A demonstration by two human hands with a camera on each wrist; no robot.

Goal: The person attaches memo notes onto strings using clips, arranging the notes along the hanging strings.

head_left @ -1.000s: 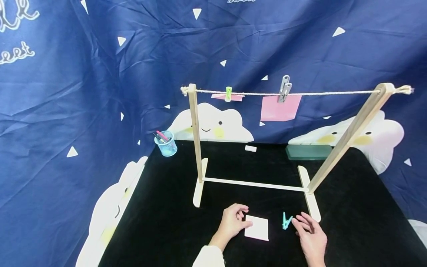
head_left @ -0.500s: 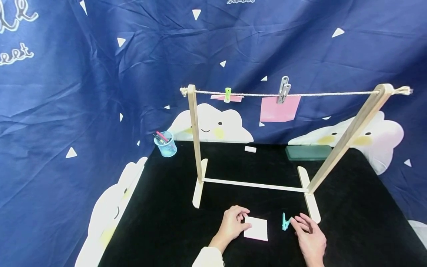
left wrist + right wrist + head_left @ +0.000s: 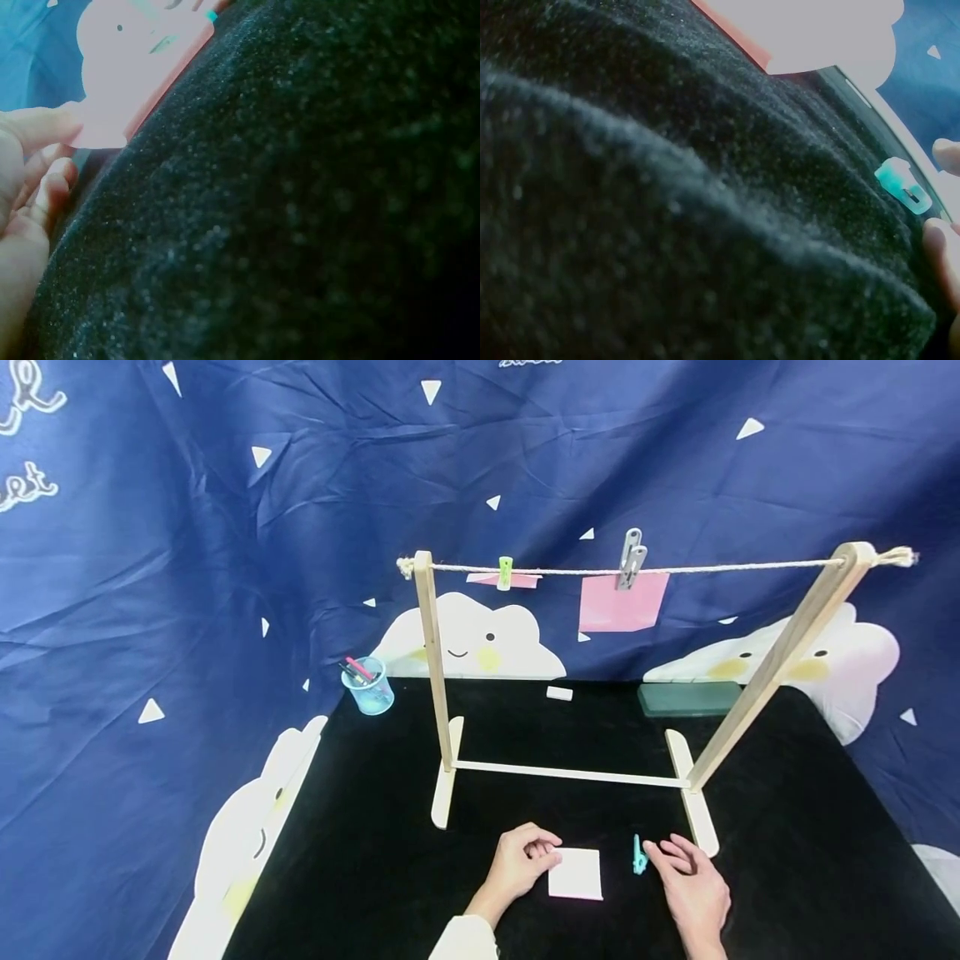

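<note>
Two bare hands at a black surface point(image 3: 570, 739). The left hand point(image 3: 516, 865) is placed at the left side of a pale square paper point(image 3: 576, 874); the thumb tip overlaps the paper's left edge, and the loosely bent fingers lie near its upper left corner. Thumb and forefinger tips stand apart. The rest of the paper extends to the right of the fingertips; a pink border shows along one edge in the left wrist view. The right hand point(image 3: 693, 889) has its thumb and forefinger parted. A small turquoise clip point(image 3: 639, 858) stands just left of the thumb tip; whether the two touch cannot be told. Paper and clip both lie between the hands, the clip to the right of the paper. Behind them, a wooden rack point(image 3: 780, 668) carries a rope point(image 3: 720, 567), on which a green clip point(image 3: 505, 574) and a grey clip point(image 3: 632, 560) hold pink sheets point(image 3: 607, 607).
</note>
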